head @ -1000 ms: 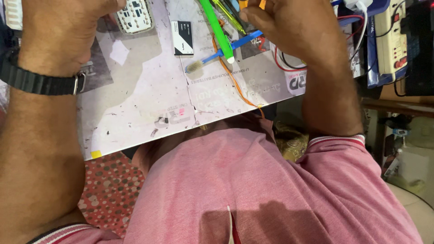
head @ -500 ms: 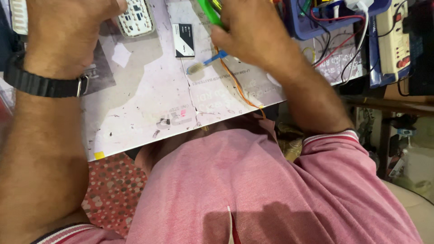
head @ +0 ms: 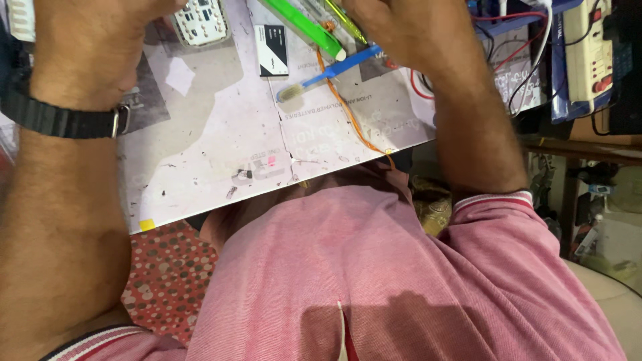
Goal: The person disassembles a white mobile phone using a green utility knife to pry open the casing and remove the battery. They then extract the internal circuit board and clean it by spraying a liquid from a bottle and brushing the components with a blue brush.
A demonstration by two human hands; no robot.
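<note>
The right hand (head: 401,33) sits at the top edge, its fingers cut off, so its grip cannot be told. Just left of it lies a green tool (head: 304,28), long axis slanting, white tip pointing down-right toward a blue brush (head: 328,72) whose bristles point down-left. The left hand (head: 93,40), with a wristwatch (head: 60,120), is likewise cropped, next to a small board (head: 200,23).

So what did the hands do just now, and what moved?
The right hand slid left over the green tool, then drew back, uncovering it and the blue brush. The left hand, battery and orange wire stayed put.
</note>
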